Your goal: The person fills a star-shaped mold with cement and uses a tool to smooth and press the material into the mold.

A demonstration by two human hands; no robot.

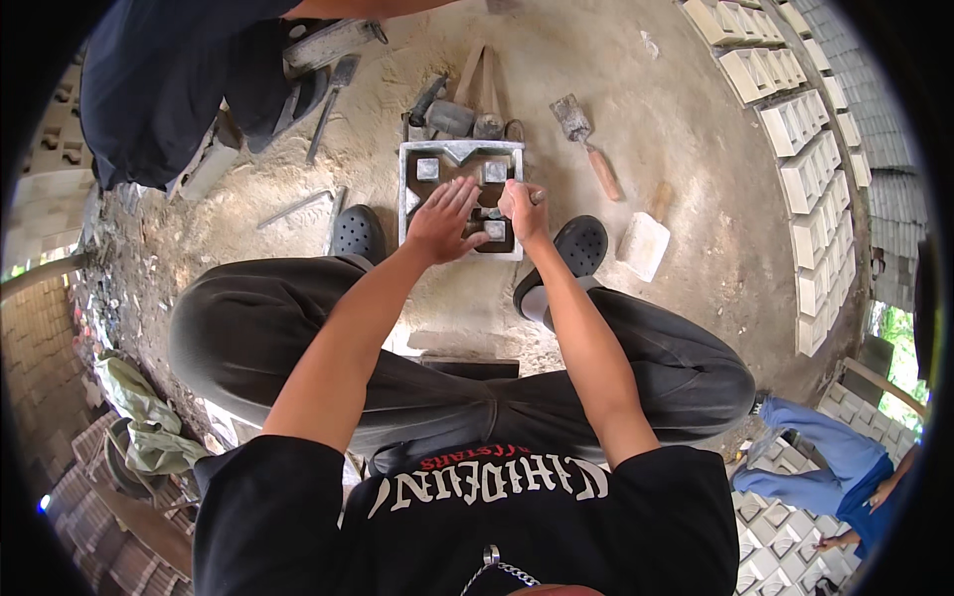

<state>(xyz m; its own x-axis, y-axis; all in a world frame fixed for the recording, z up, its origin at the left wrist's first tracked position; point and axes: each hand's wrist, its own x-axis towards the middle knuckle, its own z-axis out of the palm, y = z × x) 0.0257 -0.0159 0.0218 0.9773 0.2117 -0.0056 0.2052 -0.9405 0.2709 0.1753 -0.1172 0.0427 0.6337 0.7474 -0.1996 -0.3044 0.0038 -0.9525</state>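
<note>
A rectangular grey mould (424, 147) lies on the ground between my feet, with square pale blocks (427, 169) standing inside it and dark hollows around them. My left hand (446, 221) is spread palm-down over the mould's middle, fingers stretched out and holding nothing. Beside it, over the mould's right side, my right hand (523, 211) is closed around a small tool (538, 197). Only the tool's rounded grey end shows past my fingers; its working part is mostly hidden.
Mallets (450, 118) with wooden handles lie beyond the mould. To the right are a wooden-handled trowel (602, 173) and a white flat-bladed tool (646, 244). Pale patterned blocks (809, 179) stand in rows at far right. Other people are at upper left (149, 89) and lower right (835, 482).
</note>
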